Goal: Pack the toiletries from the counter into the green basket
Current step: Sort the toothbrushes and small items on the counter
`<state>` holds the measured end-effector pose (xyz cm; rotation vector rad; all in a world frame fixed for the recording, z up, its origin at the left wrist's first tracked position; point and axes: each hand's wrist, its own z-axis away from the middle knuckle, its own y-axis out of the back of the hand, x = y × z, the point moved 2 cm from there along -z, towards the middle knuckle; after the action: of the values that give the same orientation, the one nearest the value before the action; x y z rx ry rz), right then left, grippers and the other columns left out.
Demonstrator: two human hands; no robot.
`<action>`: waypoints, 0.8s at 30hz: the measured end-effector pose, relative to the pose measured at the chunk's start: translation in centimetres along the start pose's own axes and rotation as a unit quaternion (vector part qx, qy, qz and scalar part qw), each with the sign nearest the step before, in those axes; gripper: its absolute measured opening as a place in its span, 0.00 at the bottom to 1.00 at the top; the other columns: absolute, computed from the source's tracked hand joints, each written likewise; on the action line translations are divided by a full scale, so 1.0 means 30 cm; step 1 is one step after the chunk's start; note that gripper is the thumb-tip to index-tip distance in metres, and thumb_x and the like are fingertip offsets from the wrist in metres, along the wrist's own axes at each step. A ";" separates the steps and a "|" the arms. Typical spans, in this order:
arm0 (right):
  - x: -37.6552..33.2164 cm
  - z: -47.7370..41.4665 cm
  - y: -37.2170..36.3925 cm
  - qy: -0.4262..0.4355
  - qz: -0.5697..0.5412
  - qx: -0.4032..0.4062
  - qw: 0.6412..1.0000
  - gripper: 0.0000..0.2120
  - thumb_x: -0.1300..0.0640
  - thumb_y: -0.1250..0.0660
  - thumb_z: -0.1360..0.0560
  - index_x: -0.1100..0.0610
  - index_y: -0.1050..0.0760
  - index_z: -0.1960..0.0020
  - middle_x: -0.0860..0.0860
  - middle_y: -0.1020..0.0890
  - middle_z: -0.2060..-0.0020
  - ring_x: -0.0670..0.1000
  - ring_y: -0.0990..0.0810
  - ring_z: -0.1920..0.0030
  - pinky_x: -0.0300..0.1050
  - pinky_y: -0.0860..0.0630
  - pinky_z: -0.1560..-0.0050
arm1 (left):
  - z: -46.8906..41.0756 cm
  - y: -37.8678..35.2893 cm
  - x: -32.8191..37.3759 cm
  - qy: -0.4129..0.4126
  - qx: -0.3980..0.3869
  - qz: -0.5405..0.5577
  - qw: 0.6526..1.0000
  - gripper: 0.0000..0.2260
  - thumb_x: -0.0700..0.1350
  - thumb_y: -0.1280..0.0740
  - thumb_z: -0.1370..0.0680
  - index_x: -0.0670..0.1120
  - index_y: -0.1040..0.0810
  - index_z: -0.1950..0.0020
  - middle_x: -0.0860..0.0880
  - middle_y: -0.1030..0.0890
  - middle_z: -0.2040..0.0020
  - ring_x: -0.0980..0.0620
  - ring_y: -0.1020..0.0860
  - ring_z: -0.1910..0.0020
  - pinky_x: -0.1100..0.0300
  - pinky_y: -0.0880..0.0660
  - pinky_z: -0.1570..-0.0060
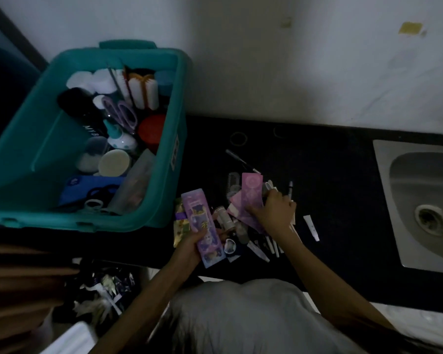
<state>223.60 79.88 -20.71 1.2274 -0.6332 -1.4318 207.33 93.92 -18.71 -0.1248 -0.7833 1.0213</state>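
Gathering step: the left hand (192,247) grips a purple packet (205,226), the right hand (275,210) clutches pink sachets (248,198) over the surface (330,175), both probably due next in the green basket (175,118).

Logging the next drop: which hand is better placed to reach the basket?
Probably left: the left hand grips a purple packet beside the basket; the right hand, holding pink packets, is farther away.

I see the basket (180,103) on the left end of the worktop (330,175), and the sink (394,213) is set in its right end. Between them, near the front edge, lies a pile of toiletries (234,226). The left hand (189,247) holds a flat packet (205,226) just in front of the basket. The right hand (274,210) grips other packets (251,195) on top of the pile. A hair tie (238,138) lies behind the pile, nearer to the wall (292,72).
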 end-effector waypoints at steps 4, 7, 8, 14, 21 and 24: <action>0.014 -0.028 0.002 -0.007 -0.073 -0.007 0.997 0.26 0.40 0.28 0.33 0.54 0.27 0.42 0.51 0.18 0.50 0.56 0.24 0.43 0.51 0.40 0.39 | 0.037 0.008 -0.041 0.047 0.001 0.000 0.999 0.09 0.37 0.42 0.19 0.38 0.24 0.55 0.43 0.18 0.68 0.47 0.18 0.70 0.56 0.19 0.70; 0.048 -0.049 0.026 -0.012 -0.130 -0.034 0.991 0.25 0.45 0.26 0.33 0.52 0.27 0.41 0.47 0.18 0.58 0.52 0.20 0.48 0.46 0.38 0.47 | 0.064 0.022 -0.089 0.093 -0.002 -0.025 0.995 0.09 0.39 0.39 0.21 0.39 0.23 0.58 0.44 0.19 0.69 0.50 0.19 0.72 0.60 0.21 0.72; 0.061 -0.056 0.038 -0.017 -0.148 -0.039 0.988 0.26 0.46 0.24 0.35 0.52 0.27 0.41 0.47 0.19 0.59 0.52 0.20 0.49 0.44 0.37 0.50 | 0.072 0.027 -0.103 0.108 -0.020 -0.039 0.993 0.09 0.40 0.38 0.22 0.39 0.23 0.59 0.44 0.19 0.69 0.50 0.20 0.72 0.60 0.21 0.71; 0.092 -0.053 0.075 0.019 -0.090 -0.192 0.977 0.23 0.52 0.26 0.32 0.54 0.25 0.39 0.52 0.19 0.52 0.54 0.20 0.51 0.46 0.24 0.51 | 0.070 0.030 -0.123 0.135 -0.081 -0.135 0.978 0.08 0.41 0.37 0.23 0.38 0.24 0.59 0.43 0.22 0.68 0.49 0.21 0.71 0.57 0.21 0.67; 0.065 0.037 0.044 0.117 0.100 -0.014 0.988 0.17 0.48 0.31 0.29 0.54 0.24 0.43 0.54 0.22 0.48 0.57 0.24 0.46 0.47 0.30 0.53 | 0.025 -0.049 -0.073 0.061 0.056 -0.151 0.985 0.03 0.37 0.35 0.22 0.37 0.25 0.50 0.41 0.22 0.61 0.46 0.22 0.66 0.54 0.23 0.61; 0.070 0.042 0.052 0.122 0.024 -0.001 0.992 0.15 0.52 0.28 0.32 0.55 0.22 0.47 0.54 0.23 0.51 0.56 0.24 0.49 0.47 0.30 0.56 | 0.021 -0.084 -0.054 0.046 0.051 -0.137 0.988 0.04 0.36 0.37 0.21 0.36 0.24 0.50 0.40 0.22 0.60 0.48 0.21 0.71 0.60 0.22 0.72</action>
<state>223.32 77.19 -19.63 1.3517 -0.4893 -1.2190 208.28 91.10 -18.02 0.0235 -0.6426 0.7859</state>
